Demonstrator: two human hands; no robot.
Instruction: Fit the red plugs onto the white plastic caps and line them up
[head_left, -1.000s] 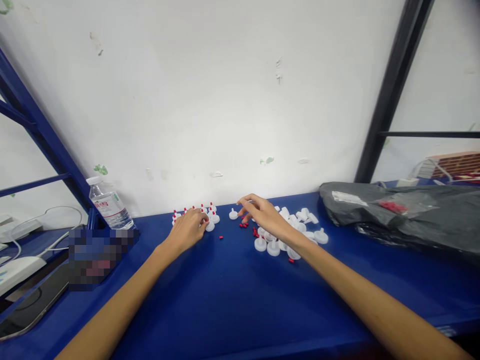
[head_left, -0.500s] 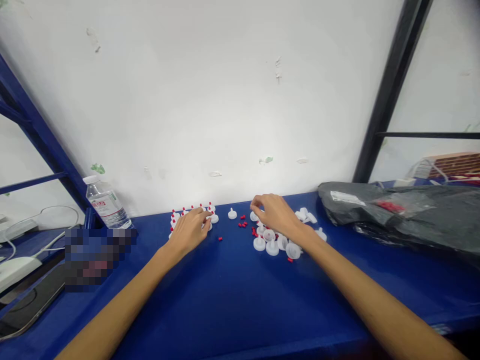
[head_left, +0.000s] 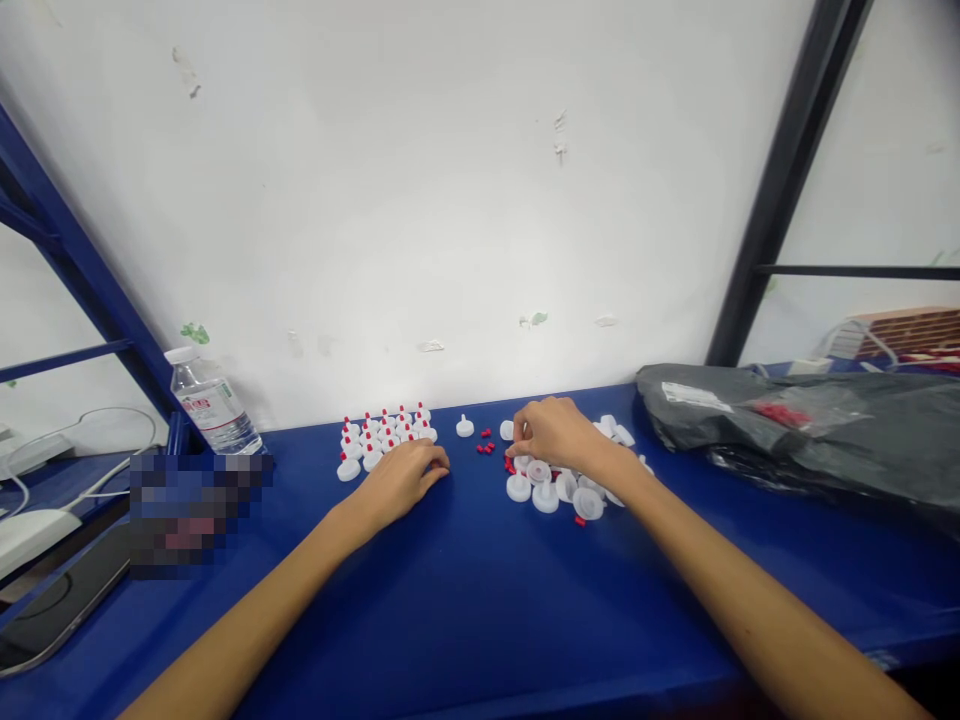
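My left hand [head_left: 401,482] lies palm down on the blue table [head_left: 465,600], just in front of a cluster of white caps with red tips [head_left: 384,433]. Its fingertips cover the spot where a loose red piece lay, and what they hold is hidden. My right hand [head_left: 556,432] is over the left end of a pile of plain white caps [head_left: 555,488]. Its thumb and fingers are pinched on a white cap [head_left: 508,431]. Several small red pieces [head_left: 486,447] and a single white cap [head_left: 465,427] lie between the hands.
A water bottle [head_left: 210,402] stands at the back left against the white wall. A grey plastic bag [head_left: 810,430] holding red pieces lies at the right. Cables and a phone [head_left: 52,610] are at the far left. A black post [head_left: 780,190] rises at the right.
My left hand has drawn back from the red-tipped caps toward me and to the right, onto the loose red piece. My right hand has moved right and curled its fingers at the pile's edge.
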